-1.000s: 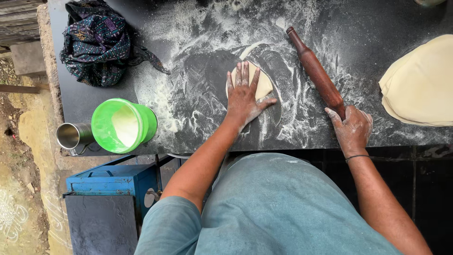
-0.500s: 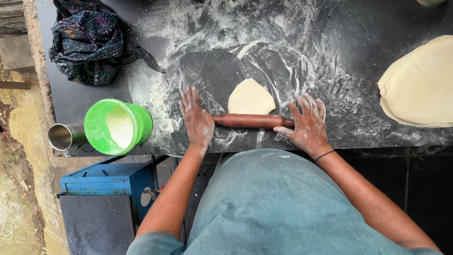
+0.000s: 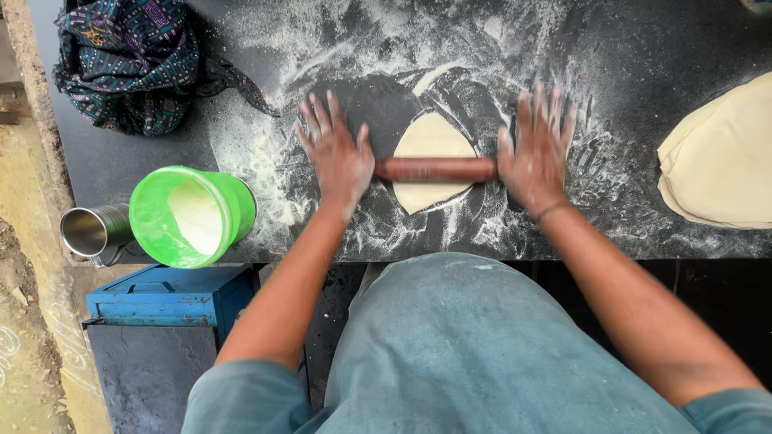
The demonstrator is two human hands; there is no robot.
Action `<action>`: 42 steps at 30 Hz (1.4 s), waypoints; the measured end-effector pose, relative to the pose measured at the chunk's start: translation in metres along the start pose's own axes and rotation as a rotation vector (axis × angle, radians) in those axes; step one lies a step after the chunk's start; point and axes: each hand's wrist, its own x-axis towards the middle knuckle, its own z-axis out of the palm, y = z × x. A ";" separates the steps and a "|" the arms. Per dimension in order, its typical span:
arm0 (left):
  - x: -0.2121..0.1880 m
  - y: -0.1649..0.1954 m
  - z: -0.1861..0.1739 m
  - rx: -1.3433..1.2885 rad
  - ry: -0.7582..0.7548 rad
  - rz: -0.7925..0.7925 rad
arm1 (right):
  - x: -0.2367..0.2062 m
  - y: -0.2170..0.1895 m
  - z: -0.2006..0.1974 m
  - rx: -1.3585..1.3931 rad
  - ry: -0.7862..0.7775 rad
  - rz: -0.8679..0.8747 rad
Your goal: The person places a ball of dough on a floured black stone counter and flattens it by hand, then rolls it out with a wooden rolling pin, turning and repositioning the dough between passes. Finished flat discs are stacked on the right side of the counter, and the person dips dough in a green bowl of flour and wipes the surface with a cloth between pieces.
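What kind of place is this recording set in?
Probably a simple flatbread-making counter, perhaps outdoors: a floured dark worktop, a rolling pin over a dough round, and stacked rolled flatbreads.

Left hand (image 3: pixel 336 157), right hand (image 3: pixel 537 149) — flat, fingers spread, seemingly pressing down

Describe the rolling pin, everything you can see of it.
The rolling pin is a slim reddish-brown cylinder, wood by its look, lying level and crosswise on the floured dark slab. Its middle rests across a pale, flattened dough round. The left hand lies flat over one end and the right hand over the other, so both tips are hidden and only the middle shows. Both hands are blurred.
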 end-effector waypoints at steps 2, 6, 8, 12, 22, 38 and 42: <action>-0.038 -0.013 0.002 0.114 -0.054 0.097 | -0.037 -0.002 0.005 -0.073 -0.039 0.005; -0.017 -0.013 0.006 0.065 -0.047 0.109 | -0.020 0.008 0.016 -0.052 0.002 0.056; 0.042 0.003 0.004 0.008 0.024 0.043 | 0.035 0.017 0.014 0.015 0.092 0.112; 0.104 0.022 -0.003 0.065 0.119 0.036 | 0.113 0.019 0.003 -0.005 0.134 0.083; -0.091 -0.010 0.012 -0.124 0.169 0.269 | -0.086 0.037 0.030 -0.222 0.040 -0.266; -0.005 0.055 0.030 -0.321 -0.277 -0.162 | -0.130 0.131 0.035 -0.117 0.352 0.183; -0.011 0.051 0.037 -0.760 -0.309 -0.117 | -0.131 0.125 0.031 -0.103 0.416 0.127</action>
